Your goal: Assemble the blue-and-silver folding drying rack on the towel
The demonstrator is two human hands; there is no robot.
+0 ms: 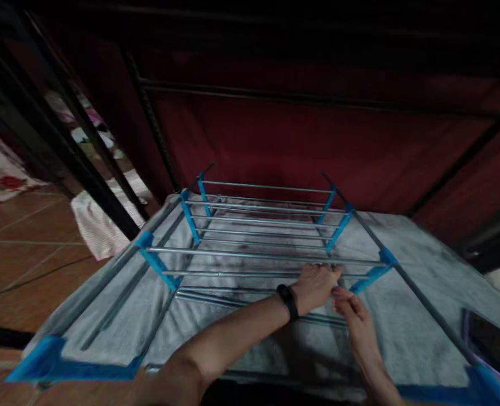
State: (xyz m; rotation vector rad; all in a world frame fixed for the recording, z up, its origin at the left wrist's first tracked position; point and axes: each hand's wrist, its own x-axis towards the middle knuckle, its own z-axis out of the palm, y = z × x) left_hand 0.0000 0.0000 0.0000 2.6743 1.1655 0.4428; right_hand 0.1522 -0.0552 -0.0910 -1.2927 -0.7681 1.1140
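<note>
A rack frame of grey metal rods and blue plastic joints lies on a grey cloth-covered surface (414, 248). My left hand (315, 285), with a black band on its wrist, has its fingers closed over a metal rod (250, 274) near its right end. Close beside it, my right hand (355, 316) has its thumb and fingers curled together. Whatever is between its fingertips is hidden. A blue plastic joint (374, 276) is just right of both hands. Several loose-looking rods (216, 299) lie under my left forearm.
Beyond the frame hangs a dark red cloth (275, 141) with dark bars. A phone (486, 341) lies at the right. On the left are a tiled floor (34, 231), a pale striped cloth (93, 217) and a dark post (89, 175). A blue corner piece (63, 361) is near the front left.
</note>
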